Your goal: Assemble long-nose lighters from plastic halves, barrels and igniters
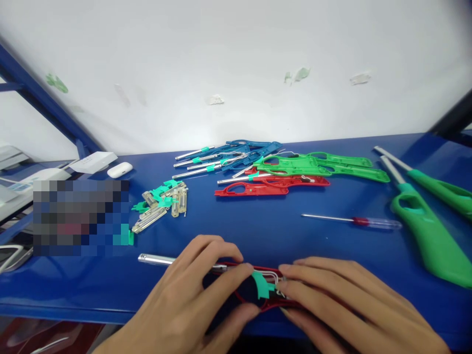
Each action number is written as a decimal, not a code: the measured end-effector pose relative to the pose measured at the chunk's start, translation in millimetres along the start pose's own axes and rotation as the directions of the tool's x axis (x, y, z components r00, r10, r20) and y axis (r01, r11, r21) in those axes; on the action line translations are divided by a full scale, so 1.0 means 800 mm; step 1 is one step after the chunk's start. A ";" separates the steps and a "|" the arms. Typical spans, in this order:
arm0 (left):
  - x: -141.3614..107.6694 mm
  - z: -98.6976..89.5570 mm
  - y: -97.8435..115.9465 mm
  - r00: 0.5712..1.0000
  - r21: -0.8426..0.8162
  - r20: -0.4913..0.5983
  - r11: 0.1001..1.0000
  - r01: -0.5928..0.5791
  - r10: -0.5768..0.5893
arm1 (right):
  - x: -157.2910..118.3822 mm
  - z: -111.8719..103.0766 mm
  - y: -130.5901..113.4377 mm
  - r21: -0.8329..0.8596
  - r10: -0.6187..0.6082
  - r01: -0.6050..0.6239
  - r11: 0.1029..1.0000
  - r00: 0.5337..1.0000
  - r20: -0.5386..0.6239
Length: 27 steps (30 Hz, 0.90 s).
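At the front of the table, a red gas lighter housing half (272, 305) lies between my hands, its inside facing up. My left hand (199, 290) is closed around its left part, near the silver metal tube (157, 259) that sticks out to the left. A teal trigger (262, 286) sits in the housing, beside thin white wires (272, 274). My right hand (339, 295) grips the right end, with fingertips at the wires and the trigger's edge. Its palm and fingers hide most of that end.
Teal triggers with clear fuel tanks (162, 201) lie piled at left. Behind are blue housings (254, 153), green housings (295, 166) and red housings (254, 189). At right lie a screwdriver (361, 221) and green lighters (427, 231). A white case (120, 170) stands back left.
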<state>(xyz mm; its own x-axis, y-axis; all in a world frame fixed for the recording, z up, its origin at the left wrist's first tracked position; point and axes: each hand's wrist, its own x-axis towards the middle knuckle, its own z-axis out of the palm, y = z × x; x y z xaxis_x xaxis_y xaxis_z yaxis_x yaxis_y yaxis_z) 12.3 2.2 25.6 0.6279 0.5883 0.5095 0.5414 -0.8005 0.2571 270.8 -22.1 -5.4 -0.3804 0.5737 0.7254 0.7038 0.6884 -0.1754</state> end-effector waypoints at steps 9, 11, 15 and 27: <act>0.004 0.002 0.002 0.998 -0.009 0.034 0.999 0.046 -0.046 | -0.004 0.002 -0.002 0.007 0.021 -0.021 1.000 1.000 -0.023; 0.006 0.002 0.004 0.999 -0.006 0.029 0.999 0.038 -0.038 | -0.004 0.002 -0.001 0.009 0.016 -0.016 1.000 1.000 -0.019; 0.009 0.002 0.011 0.999 -0.031 0.051 1.000 0.003 -0.002 | 0.000 0.000 0.000 0.005 0.007 -0.007 1.000 1.000 -0.014; 0.016 0.010 0.016 0.988 -0.039 0.139 0.996 0.077 -0.071 | -0.022 0.012 -0.001 0.047 0.068 -0.068 0.997 0.998 0.006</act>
<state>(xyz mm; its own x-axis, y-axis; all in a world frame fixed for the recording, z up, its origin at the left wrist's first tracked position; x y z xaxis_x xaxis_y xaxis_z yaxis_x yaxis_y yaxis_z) 31.6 0.5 29.0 0.6598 0.6538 0.3705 0.5658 -0.7567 0.3276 270.8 -28.5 -24.7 -0.3349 0.6219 0.7079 0.6991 0.6677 -0.2559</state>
